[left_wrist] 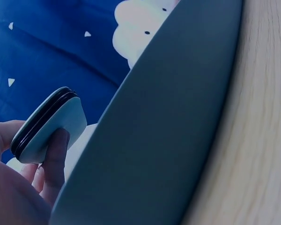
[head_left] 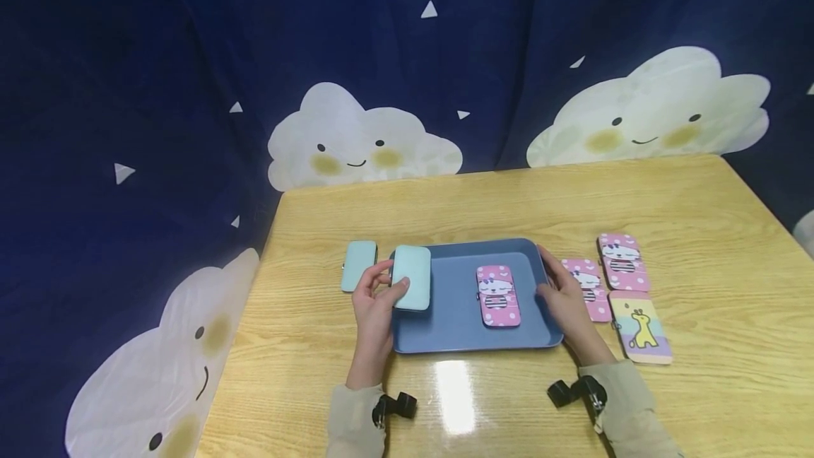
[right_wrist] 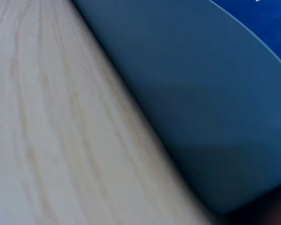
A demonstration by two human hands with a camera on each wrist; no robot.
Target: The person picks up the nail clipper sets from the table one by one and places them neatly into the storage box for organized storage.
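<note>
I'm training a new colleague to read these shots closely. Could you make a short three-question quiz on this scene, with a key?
1. Multiple choice: what does the left hand hold?
A) a cup
B) a mint case
C) a roll of tape

2. True or false: the giraffe case lies outside the blue tray.

3. Fill in: the spotted case lying in the blue tray is mainly ____ in colour.

Key: 1. B; 2. True; 3. Pink.
</note>
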